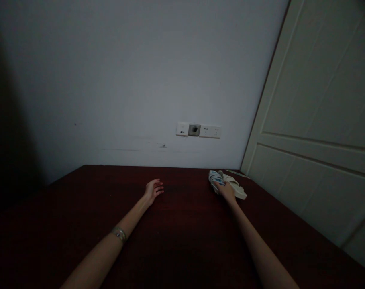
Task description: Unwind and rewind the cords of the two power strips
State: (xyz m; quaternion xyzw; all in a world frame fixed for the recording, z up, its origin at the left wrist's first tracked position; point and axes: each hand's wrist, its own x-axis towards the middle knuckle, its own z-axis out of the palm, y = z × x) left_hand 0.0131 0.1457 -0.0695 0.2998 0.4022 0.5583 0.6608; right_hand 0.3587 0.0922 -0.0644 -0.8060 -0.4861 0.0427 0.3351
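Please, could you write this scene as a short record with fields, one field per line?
Surface: dark red tabletop
Left hand: open, holding nothing
Left wrist: shiny band
Right hand: touching a blue-and-white bundle; firmness of grip unclear
Beside that bundle: cream item, partly hidden
Wall: row of socket plates
Right side: pale panelled surface

Dim, underexposed. Wall [125, 80] beyond my hands is the brightest area, cool grey, darkening outward; can't tell the light source. Table [182, 224] around my hands falls to near-black red closer to me. Far left of my left hand [153, 190]: deep shadow, detail lost. Right of my right hand [227, 191]: panelled door [315, 100] leans, wide-angle stretch. Both hands slightly soft.
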